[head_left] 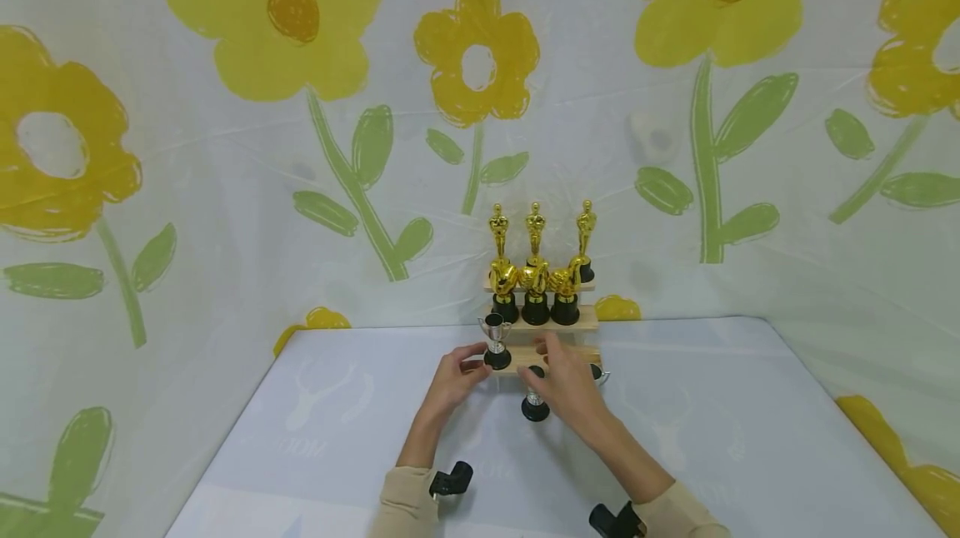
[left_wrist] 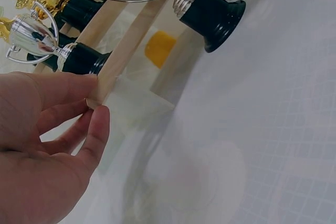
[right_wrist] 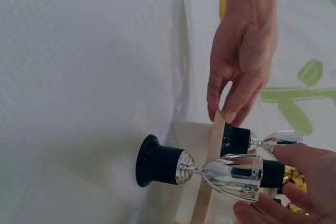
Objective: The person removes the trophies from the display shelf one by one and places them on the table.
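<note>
My left hand (head_left: 454, 380) pinches the left end of the bottom step of a tiered wooden stand (left_wrist: 128, 45), fingertips at its edge. Right beside those fingertips, a small silver trophy cup (head_left: 496, 340) with a black base stands upright on that step. In front of the stand is another silver trophy cup (right_wrist: 231, 174), upright on its black base (right_wrist: 157, 162). Around the top of this cup my right hand (head_left: 572, 384) hovers, thumb and fingers spread on either side of it. A third silver cup (head_left: 598, 374) is partly hidden behind the right hand.
Three gold trophies (head_left: 535, 292) with black bases fill the middle step. On the top step behind them stand three gold figure statuettes (head_left: 536, 226). A flower-print cloth (head_left: 480, 163) hangs behind the white table (head_left: 337, 421). Both wrists carry small black cameras (head_left: 452, 480).
</note>
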The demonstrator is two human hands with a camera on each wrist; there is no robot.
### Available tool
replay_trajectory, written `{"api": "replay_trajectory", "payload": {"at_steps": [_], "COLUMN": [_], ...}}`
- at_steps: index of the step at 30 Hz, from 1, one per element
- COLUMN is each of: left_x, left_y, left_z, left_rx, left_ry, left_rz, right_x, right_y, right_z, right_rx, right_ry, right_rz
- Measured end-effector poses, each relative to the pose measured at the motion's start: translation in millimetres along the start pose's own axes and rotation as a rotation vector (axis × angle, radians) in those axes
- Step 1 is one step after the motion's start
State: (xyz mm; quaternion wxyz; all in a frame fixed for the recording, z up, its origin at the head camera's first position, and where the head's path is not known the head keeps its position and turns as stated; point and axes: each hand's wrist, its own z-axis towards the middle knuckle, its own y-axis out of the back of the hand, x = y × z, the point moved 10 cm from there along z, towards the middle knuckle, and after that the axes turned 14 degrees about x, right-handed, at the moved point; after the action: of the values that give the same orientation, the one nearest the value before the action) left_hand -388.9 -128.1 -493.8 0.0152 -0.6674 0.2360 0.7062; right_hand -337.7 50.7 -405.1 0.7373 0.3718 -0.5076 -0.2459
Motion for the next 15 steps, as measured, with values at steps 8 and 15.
{"api": "replay_trajectory", "payload": {"at_steps": [8, 15], "left_x": [-1.6, -1.3], "left_y": [-1.2, -0.3], "left_z": [-1.1, -1.0], "left_rx": [0.004, 0.003], "left_ry": [0.002, 0.013], "left_rz": [-0.017, -0.023], "right_x": [-0.3, -1.4], "right_y": [-2.5, -3.4], "right_z": [14.5, 28.1], "right_rx": [0.069, 0.118], "right_ry": [-0.035, -0.039], "right_rz": [0.065, 0.162]}}
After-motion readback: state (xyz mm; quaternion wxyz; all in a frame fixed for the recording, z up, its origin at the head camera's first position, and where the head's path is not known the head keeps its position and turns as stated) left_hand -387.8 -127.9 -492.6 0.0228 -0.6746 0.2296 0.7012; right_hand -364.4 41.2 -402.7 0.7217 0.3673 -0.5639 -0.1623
